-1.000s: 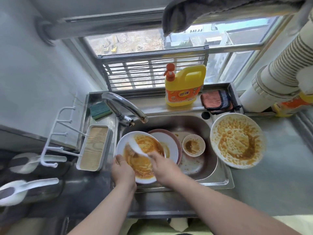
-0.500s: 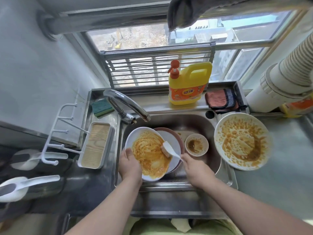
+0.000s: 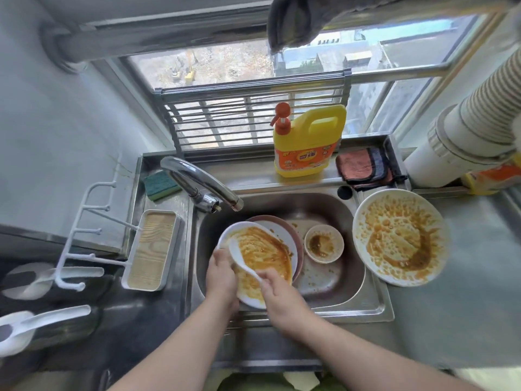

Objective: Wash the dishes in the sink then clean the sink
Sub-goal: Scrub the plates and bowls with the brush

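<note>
Over the steel sink (image 3: 349,289), my left hand (image 3: 221,273) grips the left rim of a white plate (image 3: 265,258) smeared with orange sauce, tilted toward me. My right hand (image 3: 279,292) pinches the handle of a white spoon (image 3: 238,253), whose bowl lies on the plate's left part. Behind that plate rests a second plate with a pinkish rim (image 3: 291,235). A small sauce-stained bowl (image 3: 324,244) sits in the basin to the right. The tap (image 3: 203,182) arches over the basin's back left, and no water is visible.
A large sauce-covered plate (image 3: 400,237) lies on the counter right of the sink. A yellow detergent bottle (image 3: 307,142), folded cloths (image 3: 363,167) and a green sponge (image 3: 160,184) sit on the back ledge. A white tray (image 3: 152,249) and rack (image 3: 84,230) stand left.
My right hand has swept the spoon from the plate's right edge across to its left side. The left hand keeps its hold on the plate's rim.
</note>
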Tool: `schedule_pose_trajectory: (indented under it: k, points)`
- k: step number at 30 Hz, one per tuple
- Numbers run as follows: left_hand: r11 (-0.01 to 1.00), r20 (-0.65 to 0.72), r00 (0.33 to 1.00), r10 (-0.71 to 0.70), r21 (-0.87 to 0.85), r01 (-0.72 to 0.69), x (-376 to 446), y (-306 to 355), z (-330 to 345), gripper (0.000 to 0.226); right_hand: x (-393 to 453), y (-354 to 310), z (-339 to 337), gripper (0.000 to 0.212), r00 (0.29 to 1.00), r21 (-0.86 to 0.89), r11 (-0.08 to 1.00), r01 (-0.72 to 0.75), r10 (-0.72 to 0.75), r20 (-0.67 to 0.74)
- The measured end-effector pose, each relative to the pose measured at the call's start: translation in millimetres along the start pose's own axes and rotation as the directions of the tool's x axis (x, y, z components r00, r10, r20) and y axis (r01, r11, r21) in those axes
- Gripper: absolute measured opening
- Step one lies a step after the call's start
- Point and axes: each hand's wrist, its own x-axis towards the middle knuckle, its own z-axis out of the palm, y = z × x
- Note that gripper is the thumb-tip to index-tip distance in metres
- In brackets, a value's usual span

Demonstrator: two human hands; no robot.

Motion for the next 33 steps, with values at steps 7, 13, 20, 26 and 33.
schedule_pose_trajectory:
  k: [7, 13, 20, 26, 33]
  points:
    - [0.999, -0.023, 1.000, 0.014, 0.048, -0.012, -9.7, -26.7, 12.1, 0.029, 73.3, 3.0, -21.4, 0.031, 0.884, 0.187, 0.914, -0.359, 0.397, -0.245]
    - [0.982, -0.051, 0.996, 0.066, 0.180, -0.056, 0.9, -20.2, 9.7, 0.038, 46.3, -13.8, 12.0, 0.025, 0.988, 0.076, 0.989, -0.126, 0.132, -0.079]
    - [0.971, 0.042, 0.998, 0.053, 0.230, -0.061, 7.4, -25.4, 1.9, 0.035, 54.8, -2.1, -0.7, 0.026, 0.956, 0.054, 0.986, -0.160, 0.169, -0.239]
    - [0.938, -0.064, 0.975, 0.211, 0.293, -0.184, -3.9, -15.7, 1.9, 0.041, 41.2, 40.8, -6.9, 0.024, 0.858, 0.227, 0.902, -0.366, 0.422, -0.293]
    - [0.994, 0.017, 0.999, 0.043, 0.095, -0.045, -0.8, -11.2, 3.1, 0.036, 47.4, 1.5, 12.1, 0.024, 0.981, 0.166, 0.983, -0.079, 0.106, -0.159]
